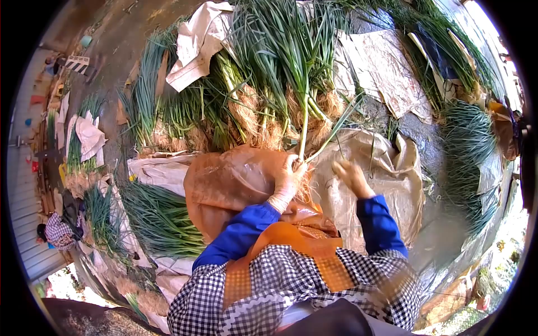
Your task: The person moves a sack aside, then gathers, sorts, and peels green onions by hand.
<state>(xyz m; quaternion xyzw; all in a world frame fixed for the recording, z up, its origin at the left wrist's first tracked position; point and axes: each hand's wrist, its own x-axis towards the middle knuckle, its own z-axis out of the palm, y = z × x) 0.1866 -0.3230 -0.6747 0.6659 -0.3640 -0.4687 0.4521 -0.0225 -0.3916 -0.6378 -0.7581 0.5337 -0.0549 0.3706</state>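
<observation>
Green onion stalk (304, 127): upright in front of the person, just above the lap; pale lower end at the left hand (287, 182), green leaves fanning over the heap beyond.

Grey floor (445, 224) under everything, shiny in places. Largest lot on it: a heap of green onions (274, 50) across the top of the view, leaves away from the person, tan roots toward them. Brown plastic sheet (224, 176) over the lap, creased and glossy. Beige sacking (386, 182) spread just beside it, to the right, rumpled. Checked garment (286, 263) on the person, with blue sleeves (238, 232) and orange straps.

Second pile of green onions (162, 218) left of the lap, leaves only partly visible; another bundle (471, 162) well off to the right. Pale cloth (199, 45) lies over part of the heap. Far left, a second person (59, 232) in checked clothing, small in view.

Left hand: thumb and fingers pinch the stalk low down, near its roots. Right hand (352, 175): apart from the left, above the sacking, fingers curled; cannot tell whether they close on anything. Smallest: one thin leaf (334, 132) slanting up and right between the hands.
</observation>
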